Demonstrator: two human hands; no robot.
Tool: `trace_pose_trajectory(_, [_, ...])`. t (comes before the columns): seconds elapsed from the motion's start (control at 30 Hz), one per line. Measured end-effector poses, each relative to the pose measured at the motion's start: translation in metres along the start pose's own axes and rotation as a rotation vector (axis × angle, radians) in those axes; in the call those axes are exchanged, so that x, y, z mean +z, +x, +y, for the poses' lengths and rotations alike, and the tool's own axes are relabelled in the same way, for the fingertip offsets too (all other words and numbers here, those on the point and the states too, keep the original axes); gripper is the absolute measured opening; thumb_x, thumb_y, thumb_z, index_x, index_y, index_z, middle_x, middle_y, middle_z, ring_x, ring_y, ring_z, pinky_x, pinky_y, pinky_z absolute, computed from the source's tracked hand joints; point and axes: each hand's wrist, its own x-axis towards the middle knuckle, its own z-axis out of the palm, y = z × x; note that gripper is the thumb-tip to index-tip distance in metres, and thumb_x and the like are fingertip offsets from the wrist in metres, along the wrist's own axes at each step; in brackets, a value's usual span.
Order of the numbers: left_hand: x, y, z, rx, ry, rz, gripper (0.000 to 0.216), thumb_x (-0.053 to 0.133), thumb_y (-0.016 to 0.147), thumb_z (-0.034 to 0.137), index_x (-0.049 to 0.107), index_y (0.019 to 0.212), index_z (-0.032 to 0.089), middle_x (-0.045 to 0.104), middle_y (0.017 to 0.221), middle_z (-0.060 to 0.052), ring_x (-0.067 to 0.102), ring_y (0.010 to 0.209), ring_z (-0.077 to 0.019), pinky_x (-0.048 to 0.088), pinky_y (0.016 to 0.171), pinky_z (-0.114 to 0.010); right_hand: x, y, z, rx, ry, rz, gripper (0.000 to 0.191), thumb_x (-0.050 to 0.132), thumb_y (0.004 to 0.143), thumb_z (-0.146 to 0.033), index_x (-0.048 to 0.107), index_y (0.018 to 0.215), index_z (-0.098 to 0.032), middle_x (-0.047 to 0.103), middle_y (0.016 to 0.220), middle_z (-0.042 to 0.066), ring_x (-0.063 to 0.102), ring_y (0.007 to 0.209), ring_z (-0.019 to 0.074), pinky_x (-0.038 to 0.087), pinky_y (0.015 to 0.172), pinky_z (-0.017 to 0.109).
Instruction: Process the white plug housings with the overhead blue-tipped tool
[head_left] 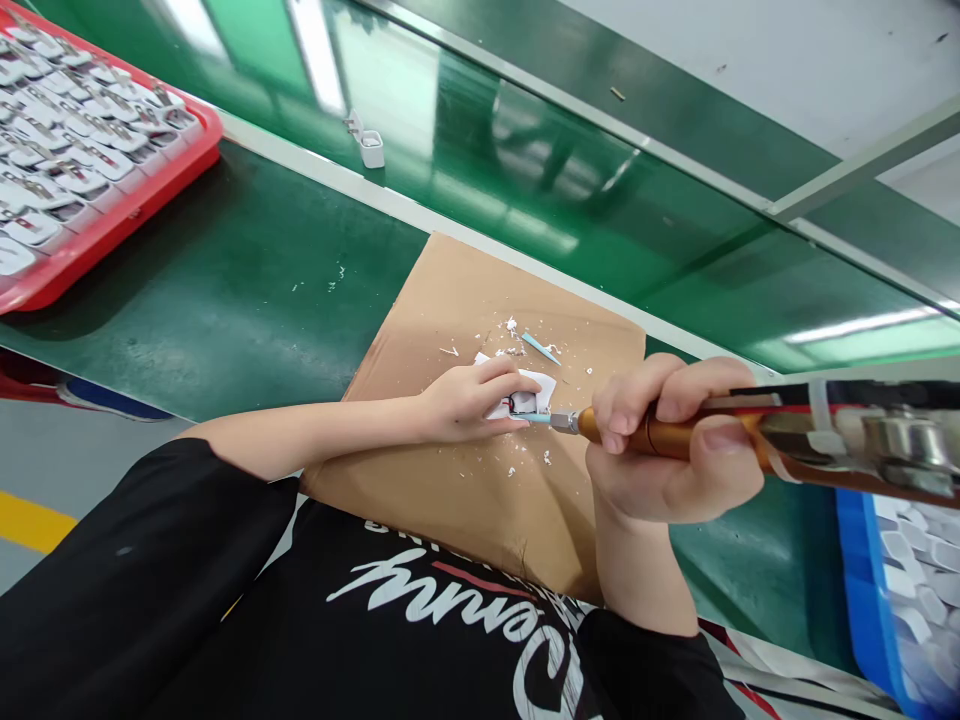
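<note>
On the cardboard, my left hand (469, 400) is closed around a small white plastic housing (541, 388), pressing it down. The housing has a hollow with dark bits inside, partly hidden by my fingers. My right hand (667, 440) wraps around a gold-barrelled hand tool (649, 437) with a metal collar. Its thin pale blue tip (536, 418) touches or lies right against the near edge of the housing. Just beyond the housing lies a loose pale blue strip (540, 348), with white shavings (512, 325) scattered around it.
A cardboard sheet (442, 290) covers part of the green bench (300, 260). At the left stands a red tray (202, 140) of white parts; at the right, a blue bin (859, 580) of white pieces. A small white open case (371, 150) sits on the far ledge.
</note>
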Motion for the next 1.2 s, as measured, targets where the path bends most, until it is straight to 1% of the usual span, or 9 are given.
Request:
trace_pose_trajectory(0.1, [-0.0006, 0.0006, 0.0004, 0.006, 0.007, 0.005, 0.029, 0.052, 0.093, 0.040, 0.053, 0.115, 0.021, 0.060, 0.097, -0.005, 0.063, 0.080, -0.0126, 0.054, 0.069, -0.022, -0.0004, -0.0009, 0.0003, 0.017, 0.002, 0.009, 0.028, 0.064, 0.078, -0.040, 0.049, 0.062, -0.023, 0.037, 0.045, -0.006, 0.033, 0.030, 0.0080, 0.020, 0.027, 0.021])
trace_pose_trajectory(0.2, [-0.0013, 0.0012, 0.0001, 0.041, 0.019, 0.021, 0.029, 0.053, 0.092, 0.038, 0.053, 0.115, 0.019, 0.060, 0.097, -0.005, 0.063, 0.080, -0.0129, 0.054, 0.068, -0.022, -0.0013, -0.0016, 0.0000, 0.020, 0.039, 0.001, 0.024, 0.064, 0.079, -0.037, 0.053, 0.065, -0.022, 0.042, 0.046, -0.005, 0.036, 0.032, 0.0075, 0.022, 0.027, 0.020])
trace_pose_trajectory(0.3, [-0.0018, 0.0010, -0.0008, 0.054, 0.036, 0.011, 0.031, 0.055, 0.091, 0.037, 0.052, 0.116, 0.019, 0.060, 0.097, -0.006, 0.063, 0.079, -0.0130, 0.054, 0.067, -0.022, -0.0014, -0.0012, -0.0007, 0.025, 0.035, -0.024, 0.022, 0.064, 0.080, -0.038, 0.056, 0.067, -0.022, 0.046, 0.048, -0.004, 0.035, 0.031, 0.0071, 0.022, 0.027, 0.021])
trace_pose_trajectory(0.5, [-0.0018, 0.0002, -0.0031, 0.048, 0.059, -0.019, 0.031, 0.052, 0.091, 0.036, 0.053, 0.118, 0.020, 0.061, 0.099, -0.006, 0.063, 0.080, -0.0129, 0.053, 0.068, -0.021, -0.0005, -0.0006, -0.0005, 0.028, -0.001, -0.010, 0.025, 0.064, 0.079, -0.042, 0.055, 0.064, -0.024, 0.044, 0.046, -0.005, 0.032, 0.029, 0.0076, 0.021, 0.026, 0.023])
trace_pose_trajectory(0.73, [0.0002, -0.0006, -0.0068, 0.096, 0.079, 0.010, 0.032, 0.050, 0.091, 0.035, 0.052, 0.119, 0.019, 0.060, 0.097, -0.006, 0.063, 0.080, -0.0132, 0.054, 0.068, -0.021, -0.0015, -0.0011, 0.0008, 0.011, 0.046, -0.026, 0.016, 0.064, 0.080, -0.035, 0.061, 0.070, -0.022, 0.046, 0.048, -0.004, 0.036, 0.031, 0.0084, 0.023, 0.027, 0.023])
trace_pose_trajectory(0.87, [0.0007, -0.0006, -0.0084, 0.126, 0.099, 0.022, 0.032, 0.051, 0.091, 0.035, 0.052, 0.119, 0.019, 0.061, 0.096, -0.006, 0.064, 0.078, -0.0131, 0.054, 0.066, -0.021, 0.0002, 0.0006, 0.0023, -0.037, 0.113, -0.039, 0.015, 0.063, 0.080, -0.031, 0.061, 0.070, -0.020, 0.046, 0.048, -0.004, 0.034, 0.030, 0.0075, 0.020, 0.025, 0.021])
trace_pose_trajectory(1.03, [0.0005, 0.0001, -0.0083, 0.142, 0.107, 0.041, 0.031, 0.053, 0.091, 0.035, 0.052, 0.117, 0.018, 0.061, 0.095, -0.006, 0.063, 0.076, -0.0131, 0.053, 0.063, -0.021, 0.0004, 0.0014, 0.0029, -0.045, 0.126, -0.052, 0.013, 0.062, 0.079, -0.029, 0.062, 0.070, -0.019, 0.046, 0.047, -0.004, 0.034, 0.031, 0.0065, 0.023, 0.025, 0.020])
trace_pose_trajectory(1.2, [-0.0001, 0.0001, -0.0064, 0.092, 0.039, 0.037, 0.031, 0.057, 0.090, 0.035, 0.053, 0.115, 0.018, 0.060, 0.094, -0.005, 0.062, 0.076, -0.0120, 0.052, 0.063, -0.020, -0.0002, 0.0004, 0.0042, -0.063, 0.127, -0.021, 0.013, 0.062, 0.079, -0.028, 0.064, 0.070, -0.018, 0.044, 0.047, -0.004, 0.034, 0.032, 0.0066, 0.023, 0.026, 0.020])
